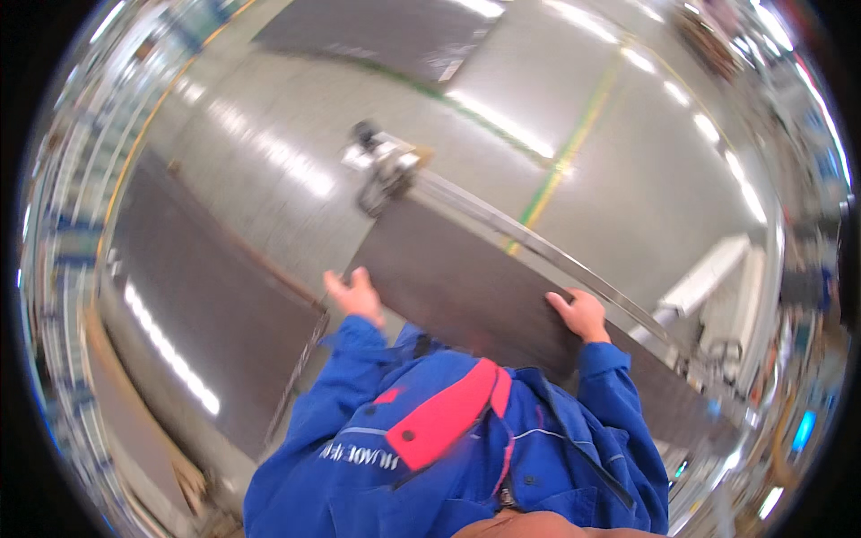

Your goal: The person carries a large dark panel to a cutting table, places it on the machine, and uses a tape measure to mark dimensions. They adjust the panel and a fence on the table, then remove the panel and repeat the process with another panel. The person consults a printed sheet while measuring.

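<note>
A long dark brown board (448, 269) lies slanted in front of me, running from the upper left to the lower right beside a metal rail (529, 238). At the board's near left end is my left hand (357, 296), its thumb and fingers spread apart and slightly blurred. My right hand (583, 316) rests at the board's far edge, by the rail, with its thumb stretched out; part of its fingers is hard to make out. A metal device with a dark knob (387, 170) sits at the rail's far left end.
Large dark sheets lie in a stack (206, 296) on my left, and another dark sheet (386, 36) lies farther ahead. A white machine part (708, 278) stands to the right near the rail. Green and yellow lines (574, 148) mark the grey floor.
</note>
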The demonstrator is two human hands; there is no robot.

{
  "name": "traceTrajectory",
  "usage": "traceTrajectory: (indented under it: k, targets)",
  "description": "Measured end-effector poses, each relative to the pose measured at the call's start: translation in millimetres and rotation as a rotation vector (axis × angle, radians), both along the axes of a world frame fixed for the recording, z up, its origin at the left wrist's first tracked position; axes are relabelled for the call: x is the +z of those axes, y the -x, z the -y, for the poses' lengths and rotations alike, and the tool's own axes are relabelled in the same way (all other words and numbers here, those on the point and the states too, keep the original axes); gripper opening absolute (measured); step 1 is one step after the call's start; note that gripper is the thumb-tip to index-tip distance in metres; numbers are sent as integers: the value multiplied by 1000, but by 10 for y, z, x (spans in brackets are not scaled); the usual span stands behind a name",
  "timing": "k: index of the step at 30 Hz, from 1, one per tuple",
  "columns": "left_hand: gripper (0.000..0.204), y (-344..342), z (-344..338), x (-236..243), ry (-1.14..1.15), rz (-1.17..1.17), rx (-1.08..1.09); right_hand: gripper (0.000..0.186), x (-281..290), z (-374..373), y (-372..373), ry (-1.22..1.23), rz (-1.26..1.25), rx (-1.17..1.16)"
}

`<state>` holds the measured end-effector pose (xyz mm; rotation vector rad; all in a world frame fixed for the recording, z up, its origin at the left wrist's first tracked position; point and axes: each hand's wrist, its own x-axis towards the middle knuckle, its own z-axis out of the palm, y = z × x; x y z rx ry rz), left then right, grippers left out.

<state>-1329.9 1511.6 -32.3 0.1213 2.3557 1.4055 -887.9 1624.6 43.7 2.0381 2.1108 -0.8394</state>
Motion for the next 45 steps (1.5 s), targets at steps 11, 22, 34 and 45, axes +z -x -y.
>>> traceTrajectory:
  k: [11, 22, 34, 45]
  targets:
    - [76, 1171, 127, -601, 89, 34, -806, 42, 275, 1298, 60, -881, -417, -267]
    - [50, -2018, 1219, -724, 34, -188, -1741, 44, 138, 4914, -938, -859, -403, -853]
    - [42, -5093, 3408, -1003, 304, -154, -2573, 43, 70, 8935, -2023, -820, -120, -1307]
    - [28, -9144, 6283, 505, -371, 347, -2830, 52, -1752, 12907, -1408, 520, -52, -2003]
